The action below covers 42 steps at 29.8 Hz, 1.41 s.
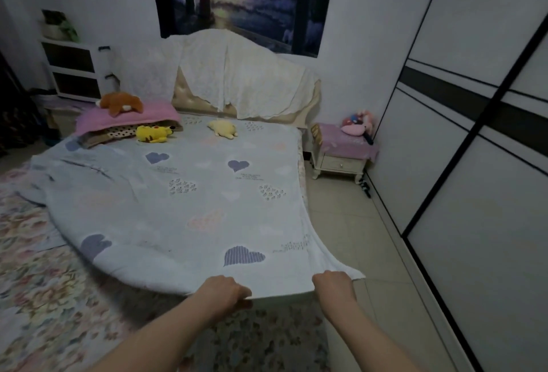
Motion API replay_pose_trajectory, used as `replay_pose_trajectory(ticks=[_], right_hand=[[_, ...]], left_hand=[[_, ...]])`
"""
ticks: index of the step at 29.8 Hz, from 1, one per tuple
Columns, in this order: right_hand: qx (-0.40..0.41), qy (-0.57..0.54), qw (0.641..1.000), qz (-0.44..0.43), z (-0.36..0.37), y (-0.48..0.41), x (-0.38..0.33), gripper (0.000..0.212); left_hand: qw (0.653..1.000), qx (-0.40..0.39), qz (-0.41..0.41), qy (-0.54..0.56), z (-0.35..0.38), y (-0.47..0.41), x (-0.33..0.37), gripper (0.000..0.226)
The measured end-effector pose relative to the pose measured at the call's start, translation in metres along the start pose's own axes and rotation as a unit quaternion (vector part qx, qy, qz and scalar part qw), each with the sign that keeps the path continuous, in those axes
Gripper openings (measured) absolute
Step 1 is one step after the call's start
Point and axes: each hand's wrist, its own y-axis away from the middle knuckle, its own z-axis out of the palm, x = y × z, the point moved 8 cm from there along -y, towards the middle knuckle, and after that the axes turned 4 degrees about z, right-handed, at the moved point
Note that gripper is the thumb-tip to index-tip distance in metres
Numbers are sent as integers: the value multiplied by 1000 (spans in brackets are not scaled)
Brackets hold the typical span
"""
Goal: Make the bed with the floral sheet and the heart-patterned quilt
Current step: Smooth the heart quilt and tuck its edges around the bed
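Both hands, left hand [228, 290] and right hand [333, 285], pinch the near edge of the heart-patterned quilt [189, 202], lifting it, probably to spread it flat. Beneath, the floral sheet [44, 276] covers the bed. 3 plush toys lie far, by the headboard [237, 87]; a wardrobe [474, 134] stands right.

Entry: one view, head camera, wide-angle. We stand at the foot of the bed [44, 282], towards its right corner. We face forward and down along its length to the headboard [246, 95] at the far wall. Nearest the lens, at the lower edge, are our left hand [225, 291] and right hand [333, 285], gripping the near hem of the quilt [192, 193]. At the right margin we see wardrobe doors [474, 164], close by and slanted by the lens.
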Motion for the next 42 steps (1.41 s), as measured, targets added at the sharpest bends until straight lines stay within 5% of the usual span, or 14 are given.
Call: replay_pose_trajectory(ticks=[5,16,19,25,42], right_hand=[[-21,24,999,12,19,24,4,23],[-48,-7,999,3,41,49,27,34],[-58,-15,998,4,50,55,48,21],[-61,-34,998,-10,75,64,67,38],[-165,-69,983,-40,190,66,69,39]], left_hand=[[1000,-22,-6,20,21,9,13,28],[995,-5,-62,73,23,23,45,30],[995,1,-69,72,19,18,68,31],[996,-30,-52,62,30,15,98,34],[992,-123,-8,29,118,-2,145,45]])
